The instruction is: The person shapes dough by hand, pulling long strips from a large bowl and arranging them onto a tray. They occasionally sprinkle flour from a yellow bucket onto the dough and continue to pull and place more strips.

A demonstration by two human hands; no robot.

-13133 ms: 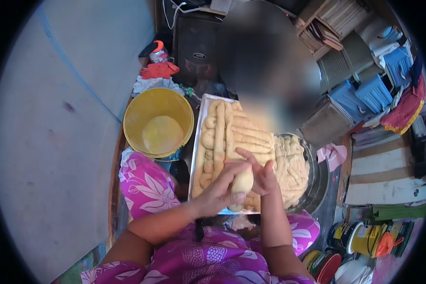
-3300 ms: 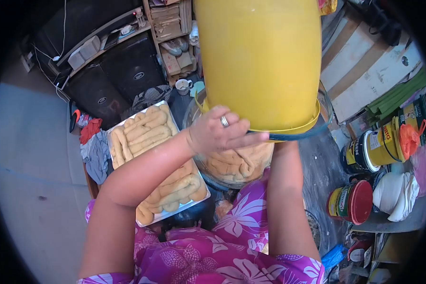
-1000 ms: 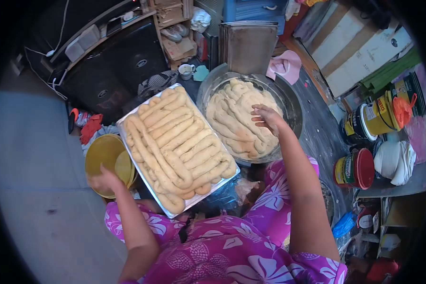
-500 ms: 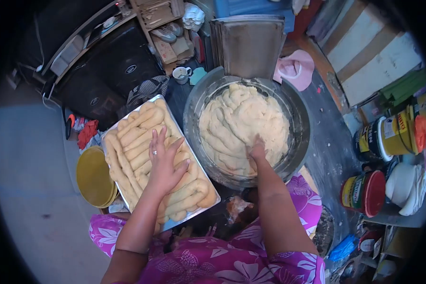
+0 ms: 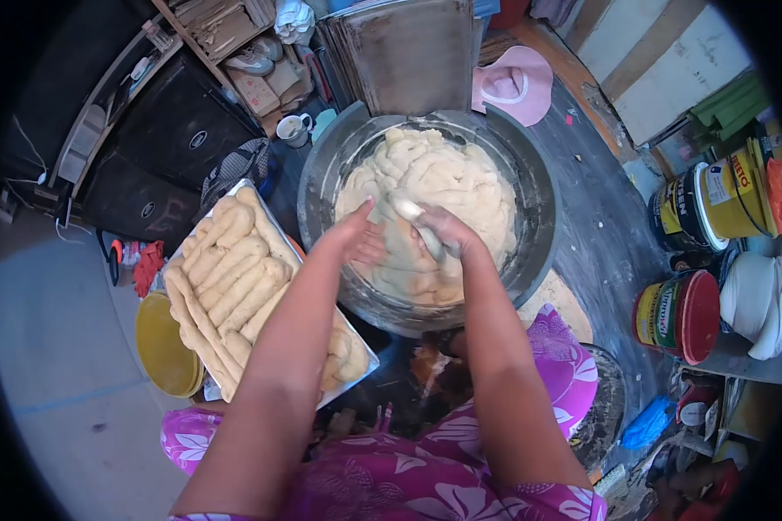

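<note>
A large mass of pale dough (image 5: 469,178) fills a wide dark basin (image 5: 539,221). Over it, my right hand (image 5: 447,230) is closed around a small strip of dough (image 5: 406,207), whose ends stick out past the fingers, somewhat blurred. My left hand (image 5: 361,236) is held beside it above the basin, palm turned inward and fingers apart, with nothing in it. To the left, a metal tray (image 5: 367,365) carries several thick dough ropes (image 5: 230,269) laid side by side. My left forearm hides part of the tray.
Dark baking sheets (image 5: 400,61) stand upright behind the basin, near a pink hat (image 5: 514,85) and a white mug (image 5: 294,130). Yellow round lids or tubs (image 5: 163,347) lie left of the tray. Several paint buckets (image 5: 678,317) stand at the right.
My left hand has left the dough ropes on the tray and moved right over the basin. My right hand has come up from the dough mass with a piece in it. The view has shifted slightly.
</note>
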